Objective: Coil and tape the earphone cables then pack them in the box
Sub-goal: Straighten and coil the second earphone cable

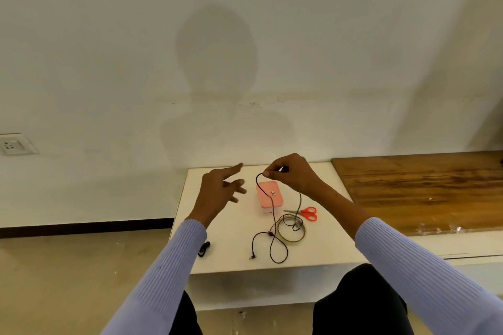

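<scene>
Nearest the person, at the front edge of the white tabletop (234, 258), the loose end of the black earphone cable (273, 215) lies in an open loop, its plug (251, 256) pointing toward the edge. A second small dark bundle (204, 249), probably another earphone already wound, sits just beside the left sleeve; it is too small to be sure.

A little further in, the roll of clear tape (291, 230) lies flat with part of the cable and what look like the earbuds resting inside its ring. The red-handled scissors (306, 213) lie just beside it on the right. Both seem set within easy reach for binding the coil once it is made.

Beyond those stands the pink box (269, 196), lid on, with the cable rising across its top.

Furthest out, the hands are raised above the tabletop. The right hand (292, 174) pinches the cable between thumb and fingertips, so the cable bends over at the grip and hangs down in two strands, one toward the front loop and one toward the tape. The left hand (220, 187) holds nothing: its fingers are spread and fairly straight, the forefinger pointing toward the pinch. It is near the cable but apart from it, placed, I would judge, to receive the first turns. Coiling looks barely begun.
</scene>
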